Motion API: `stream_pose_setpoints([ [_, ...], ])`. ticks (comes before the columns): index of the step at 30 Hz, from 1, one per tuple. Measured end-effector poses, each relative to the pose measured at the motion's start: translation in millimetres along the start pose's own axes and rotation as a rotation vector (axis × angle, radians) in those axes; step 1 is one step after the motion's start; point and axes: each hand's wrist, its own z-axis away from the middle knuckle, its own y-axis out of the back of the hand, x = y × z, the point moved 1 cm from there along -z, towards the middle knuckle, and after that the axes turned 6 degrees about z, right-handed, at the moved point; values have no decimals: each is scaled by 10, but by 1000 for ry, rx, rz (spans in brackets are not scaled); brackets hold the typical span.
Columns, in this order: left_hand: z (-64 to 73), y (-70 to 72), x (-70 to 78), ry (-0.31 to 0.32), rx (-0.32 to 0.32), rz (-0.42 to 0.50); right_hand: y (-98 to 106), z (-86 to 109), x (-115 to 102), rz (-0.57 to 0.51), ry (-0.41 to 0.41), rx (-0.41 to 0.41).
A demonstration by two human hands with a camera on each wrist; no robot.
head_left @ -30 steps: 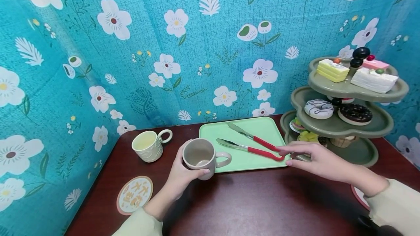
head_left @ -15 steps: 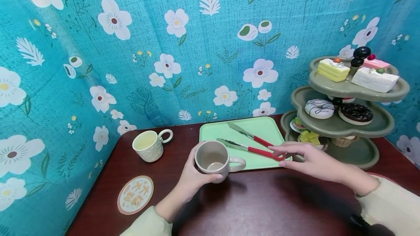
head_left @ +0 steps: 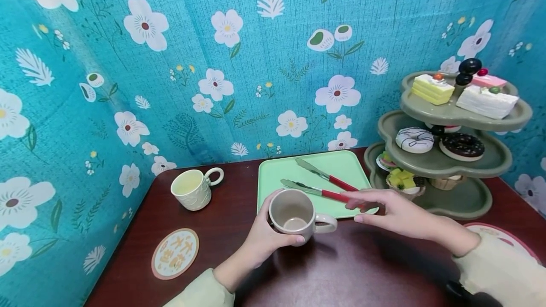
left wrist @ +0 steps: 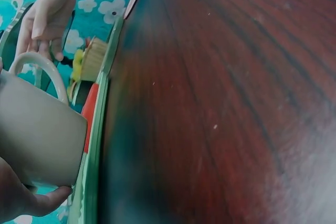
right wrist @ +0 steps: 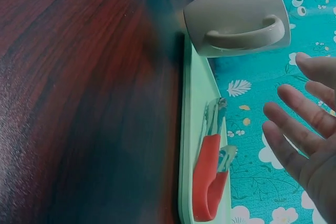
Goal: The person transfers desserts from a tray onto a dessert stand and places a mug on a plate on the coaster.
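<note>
My left hand (head_left: pixel 265 237) grips a grey-beige mug (head_left: pixel 294 210) round its side, thumb low on the near face. The mug is held over the front edge of the green tray (head_left: pixel 341 167), its handle (head_left: pixel 327 224) pointing right. Red-handled metal tongs (head_left: pixel 333 195) lie on the tray with their arms spread. To the right of the mug, my right hand (head_left: pixel 394 211) hovers by the tongs' handle end, hiding part of it in the head view. Spread, empty fingers (right wrist: pixel 294 129) show in the right wrist view, apart from mug and tongs.
A cream cup (head_left: pixel 192 191) stands at the left, with a round coaster (head_left: pixel 175 254) in front of it. A three-tier stand (head_left: pixel 465 112) at the right bears cakes, donuts (head_left: pixel 414 140) and tarts. Another round coaster (head_left: pixel 503 238) lies partly under the right sleeve.
My left hand has carried the mug rightward and toward me. My right hand has drifted left along the tongs' handles, toward the mug. The tongs and tray have stayed put.
</note>
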Motion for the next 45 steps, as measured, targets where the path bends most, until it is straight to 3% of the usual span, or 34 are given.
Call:
stream_pose_setpoints([
  [9,15,-138,-12,42,-54,59,-67,43,-14,-186,-43,-82],
  [13,-7,-186,-4,29,-68,76,-108,21,-60,-232,-78,-94],
  [22,-87,-294,22,17,-121,101,-161,-46,-150,-213,-224,-104],
  [27,-117,-350,12,11,-126,124,-163,-47,-160,-212,-230,-100],
  [37,-156,-434,32,36,-106,73,-156,-43,-215,-186,-203,-56],
  [41,-170,-441,64,37,-106,59,-145,-48,-268,-195,-268,-43],
  [45,-189,-443,119,51,-132,22,-134,-24,-325,-275,-363,-9],
])
